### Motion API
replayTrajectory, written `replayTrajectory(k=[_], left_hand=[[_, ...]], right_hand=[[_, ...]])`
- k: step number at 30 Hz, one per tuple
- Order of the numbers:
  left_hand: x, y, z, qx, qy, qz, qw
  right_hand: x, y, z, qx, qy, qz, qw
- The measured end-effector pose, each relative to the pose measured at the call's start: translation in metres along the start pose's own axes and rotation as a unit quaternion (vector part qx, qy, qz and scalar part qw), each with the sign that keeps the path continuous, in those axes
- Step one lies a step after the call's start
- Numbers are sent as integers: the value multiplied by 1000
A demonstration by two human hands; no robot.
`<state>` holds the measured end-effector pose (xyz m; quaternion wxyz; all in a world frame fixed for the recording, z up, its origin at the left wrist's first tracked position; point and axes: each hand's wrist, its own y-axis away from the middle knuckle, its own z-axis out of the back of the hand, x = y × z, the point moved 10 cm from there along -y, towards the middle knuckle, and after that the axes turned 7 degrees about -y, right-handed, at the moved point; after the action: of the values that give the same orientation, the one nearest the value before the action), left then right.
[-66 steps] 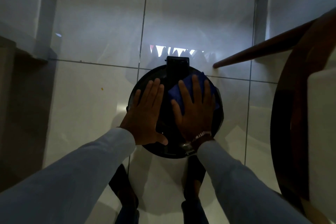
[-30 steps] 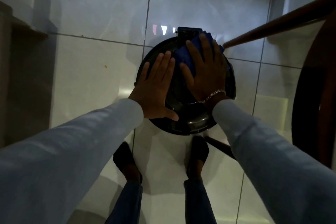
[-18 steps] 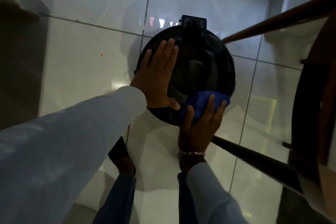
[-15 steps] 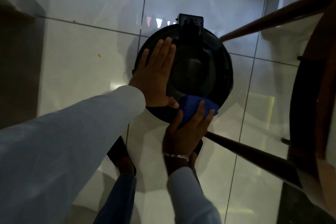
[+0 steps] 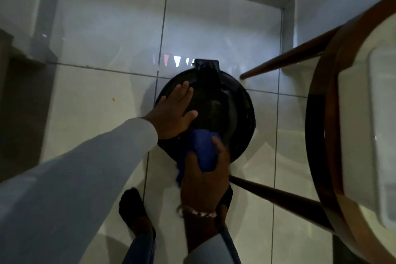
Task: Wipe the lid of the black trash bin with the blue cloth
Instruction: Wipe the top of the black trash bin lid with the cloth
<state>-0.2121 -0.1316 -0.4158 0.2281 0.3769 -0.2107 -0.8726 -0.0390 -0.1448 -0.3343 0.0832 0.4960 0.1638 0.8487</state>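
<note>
The black trash bin stands on the tiled floor below me, its round glossy lid (image 5: 231, 113) facing up with a hinge block at the far edge. My left hand (image 5: 173, 113) lies flat, fingers spread, on the lid's left side. My right hand (image 5: 203, 178) grips the bunched blue cloth (image 5: 202, 150) and presses it against the lid's near edge. The cloth and my hand hide that part of the rim. A bracelet sits on my right wrist.
A round wooden table (image 5: 325, 156) fills the right side, with two slanted legs (image 5: 285, 60) reaching toward the bin. My feet (image 5: 135, 210) stand just behind the bin. A dark step or cabinet (image 5: 19, 113) borders the left; a wall base runs along the back.
My right hand swept the blue cloth from the lid's far right down to its near edge, then left along it. The left hand stayed flat on the lid.
</note>
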Motion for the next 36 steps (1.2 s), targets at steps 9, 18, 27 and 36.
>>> replayTrajectory(k=[9, 18, 27, 36], left_hand=[[36, 16, 31, -138, 417, 161, 884], [-31, 22, 0, -287, -73, 49, 954], [-27, 66, -67, -330, -179, -5, 927], [5, 36, -4, -411, -48, 204, 887]], right_hand=[[70, -77, -69, 223, 162, 269, 923], [33, -141, -72, 206, 288, 377, 856], [17, -145, -77, 179, 345, 422, 819], [19, -145, -77, 168, 348, 429, 816]])
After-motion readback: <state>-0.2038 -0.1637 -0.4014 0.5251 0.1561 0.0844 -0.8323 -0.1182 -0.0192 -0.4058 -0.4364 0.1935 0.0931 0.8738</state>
